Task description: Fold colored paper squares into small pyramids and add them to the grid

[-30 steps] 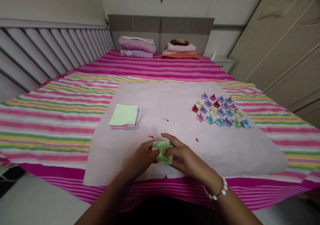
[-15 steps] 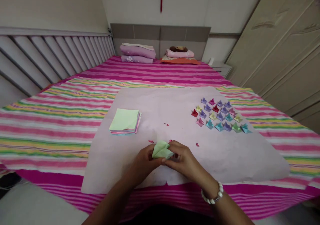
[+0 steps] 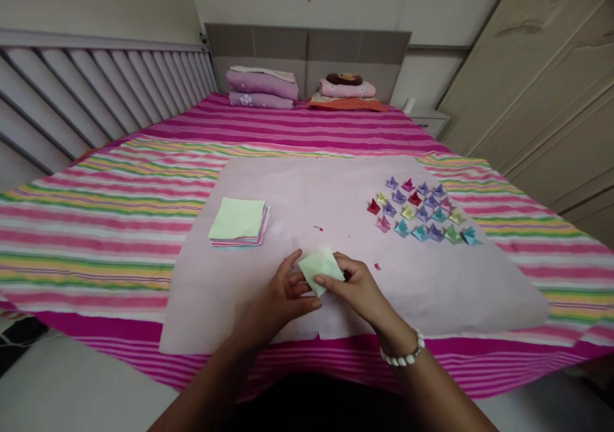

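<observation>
A small light green folded paper (image 3: 320,267), now a flat diamond, is pinched between the thumb and fingers of my right hand (image 3: 352,286). Close on its left side is my left hand (image 3: 288,294), its thumb and fingers spread apart, with the fingertips near or just behind the paper's edge. Both hands hover over the near part of a large pale sheet (image 3: 297,195). A stack of square coloured paper (image 3: 237,219), light green on top, lies on the left of that sheet. On the right stand rows of small folded paper pieces (image 3: 422,213) in several colours.
Tiny red paper scraps (image 3: 377,266) lie on the sheet. Under it spreads a striped bedcover (image 3: 110,227). Folded purple bedding (image 3: 263,86) and a pink-and-orange pile (image 3: 346,93) rest by the headboard. A slatted rail (image 3: 105,86) runs along the left.
The green paper has gone from a puffed, partly opened form to a flat diamond. My left hand has loosened from it and spread its fingers. The view has tilted slightly downward.
</observation>
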Action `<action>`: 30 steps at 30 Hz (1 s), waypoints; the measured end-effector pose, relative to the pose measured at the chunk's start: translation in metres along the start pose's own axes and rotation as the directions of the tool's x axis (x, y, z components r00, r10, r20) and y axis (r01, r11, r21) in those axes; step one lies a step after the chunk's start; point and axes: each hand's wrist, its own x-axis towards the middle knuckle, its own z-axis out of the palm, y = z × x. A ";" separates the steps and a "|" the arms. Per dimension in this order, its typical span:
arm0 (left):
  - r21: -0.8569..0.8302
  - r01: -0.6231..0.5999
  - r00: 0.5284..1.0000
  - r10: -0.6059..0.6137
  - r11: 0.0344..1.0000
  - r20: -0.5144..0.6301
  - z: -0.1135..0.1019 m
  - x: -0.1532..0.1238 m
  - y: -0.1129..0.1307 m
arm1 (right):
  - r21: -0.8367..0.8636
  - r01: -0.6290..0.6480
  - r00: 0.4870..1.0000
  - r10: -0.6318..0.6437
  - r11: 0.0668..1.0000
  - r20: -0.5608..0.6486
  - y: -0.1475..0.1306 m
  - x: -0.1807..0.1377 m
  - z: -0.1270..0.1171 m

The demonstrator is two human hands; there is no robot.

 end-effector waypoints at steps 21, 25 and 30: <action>0.101 -0.022 0.999 0.019 0.995 0.028 -0.005 0.000 -0.001 | 0.065 -0.012 0.966 -0.005 0.998 0.258 0.004 0.002 -0.005; 0.094 -0.044 0.998 0.041 0.995 0.039 -0.005 0.000 -0.003 | 0.046 -0.021 0.965 0.008 0.999 0.260 0.002 0.002 -0.006; 0.093 -0.067 0.997 0.063 0.993 0.036 -0.005 0.001 -0.005 | 0.059 -0.087 0.975 0.073 0.994 0.210 0.002 0.002 -0.004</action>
